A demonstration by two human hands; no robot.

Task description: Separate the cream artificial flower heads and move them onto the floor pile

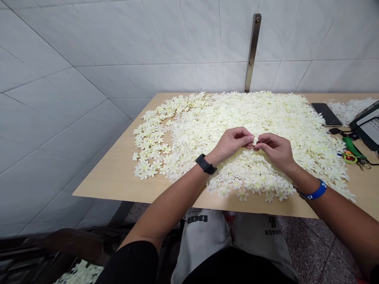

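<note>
Above a wide pile of artificial flowers (266,114) with white petals and yellow centres, both my hands meet fingertip to fingertip. My left hand (233,142), below a black wristband, is closed in a pinch on a small white flower (255,140). From the other side my right hand (276,149) pinches the same flower between thumb and forefinger. Fingers cover part of this flower, so its full shape is hidden. A second, looser group of flowers (151,146) lies to the left of the main pile.
The flowers lie on a tan tabletop (112,175) against a tiled wall (133,35). At the right are a dark phone (326,114), white small pieces (351,109), a black device (368,124) and a green-handled tool (353,149). More flowers (81,273) show low at the left.
</note>
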